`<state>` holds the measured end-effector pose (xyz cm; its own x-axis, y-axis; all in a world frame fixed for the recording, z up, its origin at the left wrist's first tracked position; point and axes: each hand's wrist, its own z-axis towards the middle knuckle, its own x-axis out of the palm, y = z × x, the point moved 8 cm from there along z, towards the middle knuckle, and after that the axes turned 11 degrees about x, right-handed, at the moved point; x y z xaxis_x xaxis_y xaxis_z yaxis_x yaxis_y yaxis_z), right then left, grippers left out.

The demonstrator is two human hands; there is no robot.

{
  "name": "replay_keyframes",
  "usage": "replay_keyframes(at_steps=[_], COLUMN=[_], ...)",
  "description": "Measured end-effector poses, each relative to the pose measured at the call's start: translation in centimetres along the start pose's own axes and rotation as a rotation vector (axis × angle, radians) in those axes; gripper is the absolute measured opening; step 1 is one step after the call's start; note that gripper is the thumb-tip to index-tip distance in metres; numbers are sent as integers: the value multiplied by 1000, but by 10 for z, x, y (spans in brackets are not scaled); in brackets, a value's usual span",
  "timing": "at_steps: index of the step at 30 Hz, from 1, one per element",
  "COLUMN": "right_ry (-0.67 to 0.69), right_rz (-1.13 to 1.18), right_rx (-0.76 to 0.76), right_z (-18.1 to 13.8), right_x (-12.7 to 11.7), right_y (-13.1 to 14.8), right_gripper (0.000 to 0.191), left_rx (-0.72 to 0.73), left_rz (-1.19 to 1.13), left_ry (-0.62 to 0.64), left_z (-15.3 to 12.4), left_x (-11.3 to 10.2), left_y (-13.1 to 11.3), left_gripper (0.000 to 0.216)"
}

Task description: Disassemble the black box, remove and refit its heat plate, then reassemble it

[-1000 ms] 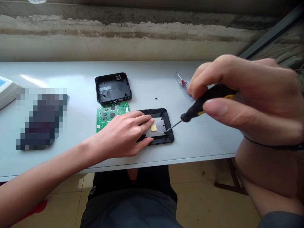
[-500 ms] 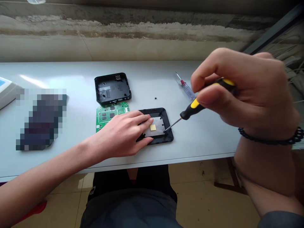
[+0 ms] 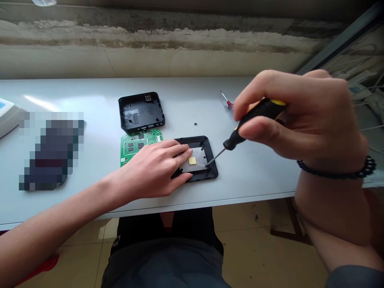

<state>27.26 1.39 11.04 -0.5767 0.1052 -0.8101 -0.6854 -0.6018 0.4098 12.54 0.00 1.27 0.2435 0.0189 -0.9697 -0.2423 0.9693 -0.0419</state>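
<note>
My left hand (image 3: 156,170) lies flat with spread fingers on a black case half (image 3: 210,150), pressing on the metal plate (image 3: 199,158) inside it; a small yellow pad (image 3: 192,160) sits on that plate. My right hand (image 3: 300,116) is closed round a black and yellow screwdriver (image 3: 255,118). Its tip rests at the plate's right edge, inside the case. Just beyond my left hand lies a green circuit board (image 3: 136,143), partly covered by it. Behind that sits a second black case half (image 3: 141,112), hollow side up.
A thin red and clear screwdriver (image 3: 225,100) lies on the white table (image 3: 90,92) behind my right hand. A tiny black screw (image 3: 195,123) lies near it. A blurred dark object (image 3: 49,150) and a white device (image 3: 7,114) are at the left. My lap is below the table edge.
My right hand has twisted the screwdriver handle, with the yellow part turning in and out of view. The tip stays at the same spot. My left hand has not moved.
</note>
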Motion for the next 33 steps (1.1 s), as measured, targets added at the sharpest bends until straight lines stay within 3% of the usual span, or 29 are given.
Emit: replay_keyframes(at_steps=[3, 6, 8, 10, 12, 15, 17, 19, 23, 27, 33], right_ry=[21, 91, 78, 20, -42, -47, -13, 11, -52, -63, -84], right_rz=[58, 105, 76, 29, 5, 88, 134, 111, 42, 60, 24], right_rx=[47, 21, 16, 38, 73, 54, 9, -6, 50, 56, -40], right_z=[-2, -2, 0, 0, 0, -3, -3, -2, 0, -3, -2], right_x=[0, 4, 5, 4, 1, 0, 1, 3, 1, -1, 2], right_y=[2, 5, 4, 1, -3, -3, 0, 1, -2, -1, 6], right_gripper=[6, 15, 6, 22, 26, 5, 16, 9, 25, 3, 28], left_rx=[0, -1, -2, -2, -1, 8, 12, 8, -5, -2, -30], left_rz=[3, 5, 4, 1, -7, -27, -39, -43, -49, -79, -160], left_ry=[-3, -4, -6, -7, -16, -37, -46, -46, -28, -35, -147], left_z=[0, 0, 0, 0, 0, 0, 0, 0, 1, 2, 5], left_x=[1, 1, 1, 0, -1, -3, -3, -3, -2, -1, -7], left_y=[0, 0, 0, 0, 1, 1, 1, 2, 4, 5, 6], left_gripper=[42, 42, 42, 42, 41, 40, 40, 40, 38, 40, 30])
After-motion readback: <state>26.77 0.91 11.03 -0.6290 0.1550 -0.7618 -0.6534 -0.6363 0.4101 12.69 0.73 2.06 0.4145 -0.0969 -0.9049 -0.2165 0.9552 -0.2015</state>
